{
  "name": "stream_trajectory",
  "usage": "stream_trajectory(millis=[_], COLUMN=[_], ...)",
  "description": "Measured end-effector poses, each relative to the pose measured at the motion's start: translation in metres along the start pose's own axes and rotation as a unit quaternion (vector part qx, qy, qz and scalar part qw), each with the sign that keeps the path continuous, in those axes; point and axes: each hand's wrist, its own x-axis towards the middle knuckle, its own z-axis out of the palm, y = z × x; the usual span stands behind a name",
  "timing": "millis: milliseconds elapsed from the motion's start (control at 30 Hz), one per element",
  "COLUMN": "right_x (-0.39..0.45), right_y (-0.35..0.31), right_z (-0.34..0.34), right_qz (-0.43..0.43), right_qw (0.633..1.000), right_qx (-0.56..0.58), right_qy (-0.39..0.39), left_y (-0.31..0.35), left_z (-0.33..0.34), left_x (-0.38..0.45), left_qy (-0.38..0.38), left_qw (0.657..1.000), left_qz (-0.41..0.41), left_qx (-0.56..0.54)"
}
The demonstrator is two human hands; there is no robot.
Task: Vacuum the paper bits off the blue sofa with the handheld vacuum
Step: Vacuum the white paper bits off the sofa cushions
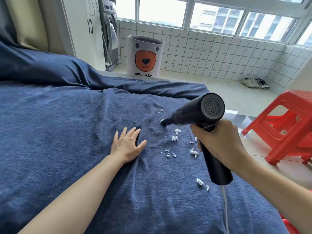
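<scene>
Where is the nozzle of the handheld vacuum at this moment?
In the head view, the nozzle touches the blue sofa right of centre, just beyond the left hand and above the paper bits.

Both forearms bare; no sleeves, rings, watch.

Surface: blue sofa point(67, 132) (cover wrinkled)
On it: paper bits point(175, 137) scattered at right; left hand point(128, 144) flat, palm down, beside them
</scene>
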Motion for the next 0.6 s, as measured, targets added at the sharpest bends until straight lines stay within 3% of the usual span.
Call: stream_trajectory(millis=[600], right_x=[0.058], right_y=[0.011], right_z=[0.035], right_qz=[0.004], right_qw=[0.999], right_qx=[0.050], right_qy=[0.005], left_y=[-0.003], left_z=[0.008], left_x=[0.022], left_qy=[0.027], left_qw=[0.999], left_qz=[0.013], left_qx=[0.032])
